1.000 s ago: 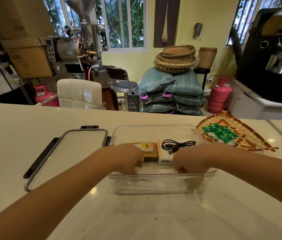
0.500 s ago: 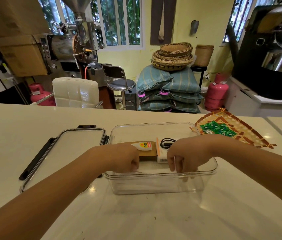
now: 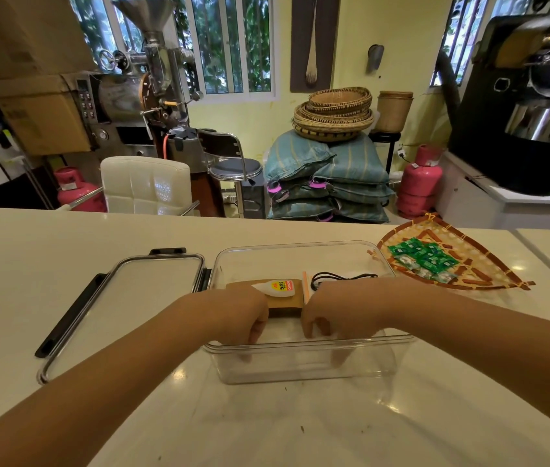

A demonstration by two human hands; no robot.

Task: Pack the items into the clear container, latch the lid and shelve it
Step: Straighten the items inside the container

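Observation:
The clear container (image 3: 303,345) stands open on the white counter. Both my hands reach down inside its near half. My left hand (image 3: 246,318) and my right hand (image 3: 330,320) have curled fingers whose tips touch the container floor. Whether they grip anything is hidden by glare on the wall. Behind them in the container lie a brown block (image 3: 285,303), a small white glue bottle (image 3: 277,287) on top of it, a white pack with an orange edge (image 3: 305,289) and a coiled black cable (image 3: 341,277). The lid (image 3: 125,305) with black latches lies flat to the container's left.
A woven fan-shaped tray (image 3: 482,281) holding several green packets (image 3: 425,259) sits at the right of the counter (image 3: 300,426). Beyond the counter's far edge stand a white chair (image 3: 145,185), a stool, sacks and pink gas cylinders.
My right hand has slid left along the container's near side, closing the gap to my left hand. The left hand has barely moved. The camera has tipped slightly.

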